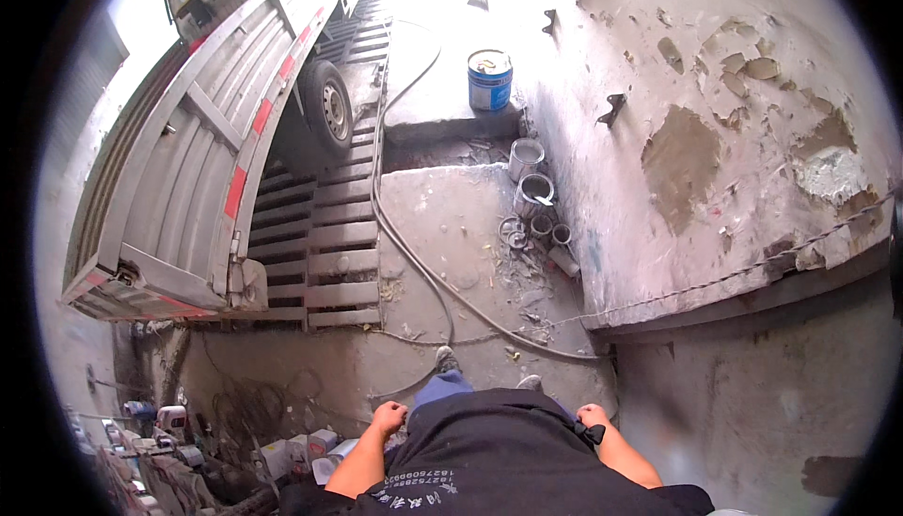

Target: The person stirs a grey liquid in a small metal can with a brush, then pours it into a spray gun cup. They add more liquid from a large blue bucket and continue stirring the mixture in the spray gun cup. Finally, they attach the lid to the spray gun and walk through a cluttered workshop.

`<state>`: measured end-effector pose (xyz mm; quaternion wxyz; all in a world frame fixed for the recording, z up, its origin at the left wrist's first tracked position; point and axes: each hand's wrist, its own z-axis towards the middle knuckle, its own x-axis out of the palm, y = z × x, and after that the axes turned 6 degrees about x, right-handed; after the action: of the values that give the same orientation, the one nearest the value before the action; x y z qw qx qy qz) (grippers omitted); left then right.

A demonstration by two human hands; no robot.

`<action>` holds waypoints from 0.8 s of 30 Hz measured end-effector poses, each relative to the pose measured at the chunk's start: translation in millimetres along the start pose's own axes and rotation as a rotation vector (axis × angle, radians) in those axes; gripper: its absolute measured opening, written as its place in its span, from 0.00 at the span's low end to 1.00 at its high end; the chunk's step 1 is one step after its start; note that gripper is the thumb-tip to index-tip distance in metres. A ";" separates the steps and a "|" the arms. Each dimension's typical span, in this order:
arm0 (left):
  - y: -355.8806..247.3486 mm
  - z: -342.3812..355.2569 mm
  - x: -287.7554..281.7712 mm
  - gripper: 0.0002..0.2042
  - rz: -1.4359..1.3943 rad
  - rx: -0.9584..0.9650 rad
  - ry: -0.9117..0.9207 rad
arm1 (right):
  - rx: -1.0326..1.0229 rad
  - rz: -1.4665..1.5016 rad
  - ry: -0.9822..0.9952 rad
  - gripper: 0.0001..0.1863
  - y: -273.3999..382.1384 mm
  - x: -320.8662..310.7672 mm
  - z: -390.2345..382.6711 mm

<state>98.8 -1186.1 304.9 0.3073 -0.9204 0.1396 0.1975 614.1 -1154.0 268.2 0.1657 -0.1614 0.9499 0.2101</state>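
My left hand (389,415) hangs beside my waist, left of the black apron (499,431). Its fingers are curled in, and nothing shows in them. On the other side my right hand (593,414) is curled much the same way, next to a black knotted tie (591,434) at the apron's edge. Nothing can be seen in this hand either. Below me, a grey shoe (447,359) steps on the concrete floor, close to a long hose (414,257). The second shoe (530,382) is partly hidden by the apron.
A flatbed truck (188,140) stands left over slatted metal grating (343,262). Paint-stained cans (534,194) and a blue bucket (490,83) line the peeling wall (611,177) at right. A rope (743,276) crosses low. Boxes and clutter (273,458) sit lower left.
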 end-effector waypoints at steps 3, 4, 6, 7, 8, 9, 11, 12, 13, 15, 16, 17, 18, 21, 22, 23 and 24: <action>16.8 20.4 -5.4 0.12 -0.113 -0.046 0.008 | 0.007 0.030 0.003 0.05 6.4 5.8 -2.7; 20.2 26.1 -9.3 0.12 -0.157 -0.078 0.024 | 0.019 0.042 0.006 0.06 11.4 9.3 -1.8; 67.3 52.8 -18.8 0.11 -0.065 0.159 0.079 | 0.051 0.087 0.029 0.06 26.9 21.3 -0.2; 70.5 61.0 -22.2 0.11 -0.083 0.184 0.086 | 0.081 0.126 0.027 0.06 31.5 24.5 1.2; 73.5 67.6 -23.4 0.11 -0.105 0.206 0.092 | 0.110 0.167 0.025 0.07 35.7 27.4 1.8; 79.4 72.6 -27.1 0.11 -0.124 0.226 0.094 | 0.114 0.165 0.017 0.07 43.1 33.0 0.2; 88.4 87.4 -38.1 0.10 -0.178 0.223 0.132 | 0.121 0.165 0.000 0.08 60.4 42.0 -0.8; 92.4 92.3 -43.4 0.09 -0.200 0.193 0.158 | 0.109 0.100 -0.032 0.09 78.0 48.9 -12.5; 98.4 98.9 -48.7 0.07 -0.222 0.164 0.182 | 0.049 0.023 -0.083 0.09 91.9 56.7 -20.9; 116.1 112.7 -62.7 0.05 -0.263 0.050 0.255 | -0.076 -0.129 -0.180 0.10 114.2 68.5 -30.0; 137.6 120.8 -74.6 0.05 -0.346 0.123 0.218 | -0.069 -0.050 -0.189 0.10 122.6 76.5 -26.7; 127.0 126.0 -70.4 0.05 -0.240 0.144 0.215 | -0.066 -0.007 -0.204 0.10 124.4 72.1 -24.3; 126.5 127.0 -72.0 0.06 -0.127 0.160 0.193 | -0.069 0.040 -0.201 0.10 128.4 72.3 -21.5; 112.6 135.9 -83.9 0.07 -0.146 0.145 0.227 | -0.013 0.117 -0.166 0.09 133.1 71.9 -16.4; 99.5 133.1 -82.1 0.07 -0.075 0.149 0.207 | 0.018 0.129 -0.153 0.09 133.3 71.0 -14.5; 88.3 130.5 -83.6 0.07 -0.041 0.121 0.197 | -0.008 0.040 -0.173 0.09 134.2 72.5 -15.9; 68.3 125.9 -82.9 0.06 -0.009 0.092 0.199 | -0.027 -0.051 -0.198 0.10 139.6 72.9 -27.4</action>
<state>-35.2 -1149.5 215.0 0.3348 -0.9209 0.1745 0.0972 489.7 -1063.7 312.1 0.2621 -0.1663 0.9215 0.2333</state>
